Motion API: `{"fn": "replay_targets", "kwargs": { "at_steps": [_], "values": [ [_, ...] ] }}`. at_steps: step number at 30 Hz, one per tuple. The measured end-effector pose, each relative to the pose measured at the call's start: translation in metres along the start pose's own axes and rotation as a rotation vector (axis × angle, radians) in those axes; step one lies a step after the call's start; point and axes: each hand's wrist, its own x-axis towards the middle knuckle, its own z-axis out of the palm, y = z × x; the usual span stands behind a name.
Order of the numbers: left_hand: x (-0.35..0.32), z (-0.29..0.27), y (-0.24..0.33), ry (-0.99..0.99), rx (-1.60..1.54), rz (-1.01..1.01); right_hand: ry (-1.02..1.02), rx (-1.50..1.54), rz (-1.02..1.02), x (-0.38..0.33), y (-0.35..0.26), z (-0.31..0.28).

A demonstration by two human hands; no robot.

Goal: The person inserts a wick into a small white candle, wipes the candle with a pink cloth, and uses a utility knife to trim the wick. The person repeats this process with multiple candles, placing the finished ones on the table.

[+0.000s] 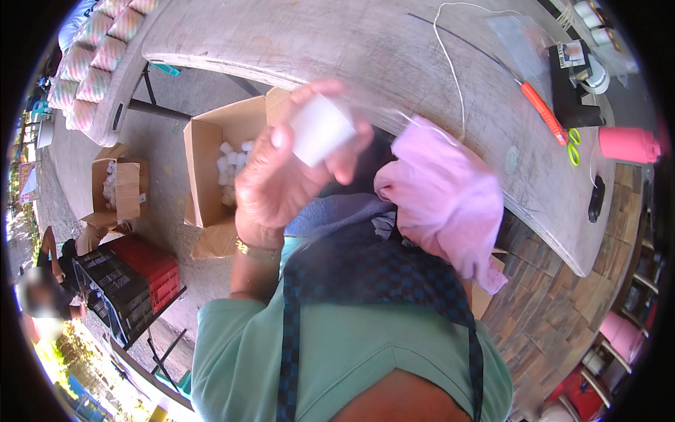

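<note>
My left hand (281,176) pinches a small white cup (320,129) near the desk (351,49) edge. My right hand (450,204) is wrapped in pink cloth (457,183); I cannot tell its grip.

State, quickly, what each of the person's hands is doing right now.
Left hand: closed on a small white piece.
Right hand: hidden by the pink cloth; cannot be told.

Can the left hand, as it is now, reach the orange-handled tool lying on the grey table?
Probably not at once. The left hand already grips a small white block, and a pink cloth bundle sits between it and the orange-handled tool on the grey table.
</note>
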Motion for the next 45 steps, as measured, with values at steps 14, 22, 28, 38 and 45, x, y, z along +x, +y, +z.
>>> {"fn": "replay_targets", "kwargs": {
  "at_steps": [14,22,28,38,45],
  "values": [
    [-0.007,0.036,0.005,-0.084,0.225,-0.434,-0.182,-0.038,0.066,-0.024,-0.023,-0.012],
    [-0.007,0.027,-0.01,-0.116,-0.32,-0.565,-0.223,-0.086,0.06,-0.011,-0.014,-0.004],
    [-0.009,0.017,-0.013,-0.092,-0.145,-0.418,-0.106,-0.034,0.014,-0.012,-0.029,-0.015],
    [-0.013,0.025,-0.024,-0.024,-0.245,-0.707,-0.055,-0.026,-0.022,-0.004,-0.002,0.005],
    [-0.014,0.026,-0.02,-0.234,-0.277,-0.745,0.005,0.018,-0.093,-0.015,-0.006,0.005]
  ]
}}
